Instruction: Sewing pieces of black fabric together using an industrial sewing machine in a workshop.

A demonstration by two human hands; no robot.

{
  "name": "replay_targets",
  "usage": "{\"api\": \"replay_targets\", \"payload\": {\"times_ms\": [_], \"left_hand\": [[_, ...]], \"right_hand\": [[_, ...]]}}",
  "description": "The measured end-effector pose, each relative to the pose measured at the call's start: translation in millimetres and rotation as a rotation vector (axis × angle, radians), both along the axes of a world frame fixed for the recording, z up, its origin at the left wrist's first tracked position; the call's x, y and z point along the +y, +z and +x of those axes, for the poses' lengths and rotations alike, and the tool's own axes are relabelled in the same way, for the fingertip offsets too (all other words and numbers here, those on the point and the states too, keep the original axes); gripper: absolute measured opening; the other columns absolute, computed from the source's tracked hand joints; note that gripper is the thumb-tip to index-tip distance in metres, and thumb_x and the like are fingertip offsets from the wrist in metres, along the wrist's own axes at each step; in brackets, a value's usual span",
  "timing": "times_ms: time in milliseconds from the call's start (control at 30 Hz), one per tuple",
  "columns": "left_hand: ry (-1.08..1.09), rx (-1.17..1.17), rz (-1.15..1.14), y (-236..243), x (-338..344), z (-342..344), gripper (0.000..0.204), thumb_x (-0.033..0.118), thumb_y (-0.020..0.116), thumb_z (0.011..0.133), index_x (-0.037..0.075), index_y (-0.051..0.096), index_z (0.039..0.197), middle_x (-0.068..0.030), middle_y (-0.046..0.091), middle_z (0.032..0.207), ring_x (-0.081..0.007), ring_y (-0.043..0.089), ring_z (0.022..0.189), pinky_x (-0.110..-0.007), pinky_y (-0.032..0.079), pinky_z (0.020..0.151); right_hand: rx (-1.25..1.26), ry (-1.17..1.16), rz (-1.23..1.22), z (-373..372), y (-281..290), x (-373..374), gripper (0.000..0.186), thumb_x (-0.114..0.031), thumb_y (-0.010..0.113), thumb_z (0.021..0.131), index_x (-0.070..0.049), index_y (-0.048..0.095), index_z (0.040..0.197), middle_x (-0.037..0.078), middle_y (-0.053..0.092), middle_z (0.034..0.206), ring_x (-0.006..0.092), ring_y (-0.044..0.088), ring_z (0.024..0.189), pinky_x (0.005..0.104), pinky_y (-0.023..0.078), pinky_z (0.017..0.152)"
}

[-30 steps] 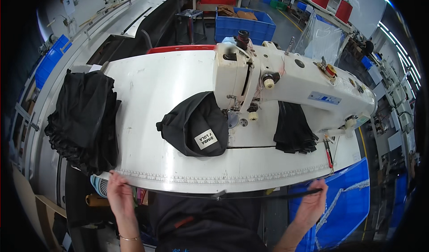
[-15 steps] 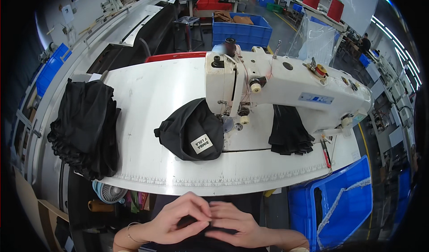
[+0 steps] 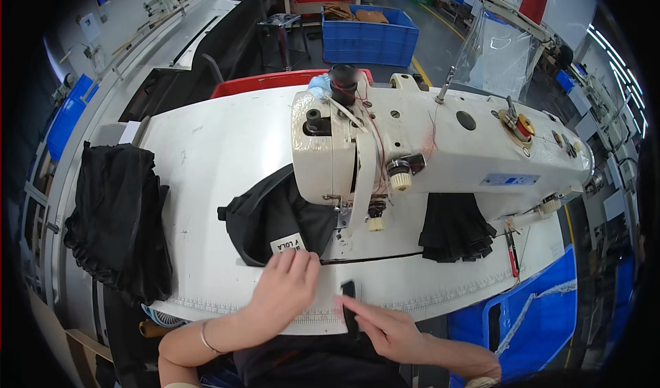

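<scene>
A black fabric piece, sewn like a pouch or cap with a white label, lies at the needle end of the white sewing machine. My left hand has its fingers curled together on the near edge of that piece, over part of the label; the fingertips are hidden. Near the table's front edge my right hand pinches a short black strip, slightly smeared by motion. Under the machine's arm rests a fanned bundle of black strips.
A tall stack of black fabric pieces sits at the table's left end. Red-handled snips lie at the right. A blue bin stands below the right edge, and a red bin is behind the table.
My hands were together before the table's edge; they have moved apart and forward. The left has reached the labelled piece, and a black strip now shows in the right.
</scene>
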State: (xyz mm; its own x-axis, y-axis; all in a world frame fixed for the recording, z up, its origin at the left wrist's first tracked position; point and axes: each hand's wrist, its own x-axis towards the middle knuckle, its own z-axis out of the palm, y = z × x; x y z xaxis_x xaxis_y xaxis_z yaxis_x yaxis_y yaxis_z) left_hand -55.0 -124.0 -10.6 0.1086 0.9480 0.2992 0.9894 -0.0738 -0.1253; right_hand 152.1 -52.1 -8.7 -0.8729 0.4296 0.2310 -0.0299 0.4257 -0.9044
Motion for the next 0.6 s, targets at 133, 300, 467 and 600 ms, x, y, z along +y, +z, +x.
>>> {"api": "replay_targets", "payload": {"times_ms": [133, 300, 467, 600], "left_hand": [[-0.018, -0.515, 0.151, 32.2, 45.8, -29.2, 0.021, 0.007, 0.068, 0.065, 0.0, 0.055, 0.079, -0.01, 0.052, 0.072, -0.0264, 0.052, 0.065, -0.034, 0.043, 0.058], [-0.096, -0.042, -0.074, 24.3, 44.1, -26.5, 0.024, 0.014, 0.065, 0.066, -0.001, 0.062, 0.085, -0.0058, 0.055, 0.075, -0.0205, 0.054, 0.067, -0.032, 0.043, 0.058], [-0.224, 0.072, 0.06, 6.2, 49.6, -18.3, 0.023, 0.012, 0.06, 0.068, -0.001, 0.065, 0.086, -0.0074, 0.06, 0.095, -0.0225, 0.057, 0.081, -0.032, 0.046, 0.066], [-0.286, -0.259, 0.015, -12.6, 50.7, -39.0, 0.026, 0.012, 0.063, 0.069, 0.0, 0.066, 0.092, -0.0112, 0.061, 0.093, -0.0271, 0.06, 0.086, -0.038, 0.05, 0.074]], "right_hand": [[0.005, -0.129, 1.038, -31.4, -22.1, 58.3, 0.042, -0.002, 0.056, 0.073, 0.003, 0.061, 0.114, 0.013, 0.062, 0.105, 0.0244, 0.059, 0.101, 0.0394, 0.047, 0.09], [-0.092, -0.078, 1.279, -62.3, -29.0, 87.4, 0.036, -0.012, 0.06, 0.066, 0.0, 0.065, 0.099, 0.008, 0.061, 0.095, 0.0233, 0.058, 0.087, 0.0392, 0.047, 0.083], [-0.173, 0.039, 1.045, -53.7, -61.4, 92.4, 0.026, -0.015, 0.063, 0.057, -0.007, 0.068, 0.082, 0.007, 0.062, 0.095, 0.0212, 0.056, 0.097, 0.0385, 0.047, 0.083], [-0.24, -0.072, 0.623, -56.3, -60.6, 92.2, 0.037, -0.01, 0.063, 0.075, -0.006, 0.06, 0.112, 0.014, 0.059, 0.118, 0.0312, 0.056, 0.111, 0.0442, 0.041, 0.098]]}}
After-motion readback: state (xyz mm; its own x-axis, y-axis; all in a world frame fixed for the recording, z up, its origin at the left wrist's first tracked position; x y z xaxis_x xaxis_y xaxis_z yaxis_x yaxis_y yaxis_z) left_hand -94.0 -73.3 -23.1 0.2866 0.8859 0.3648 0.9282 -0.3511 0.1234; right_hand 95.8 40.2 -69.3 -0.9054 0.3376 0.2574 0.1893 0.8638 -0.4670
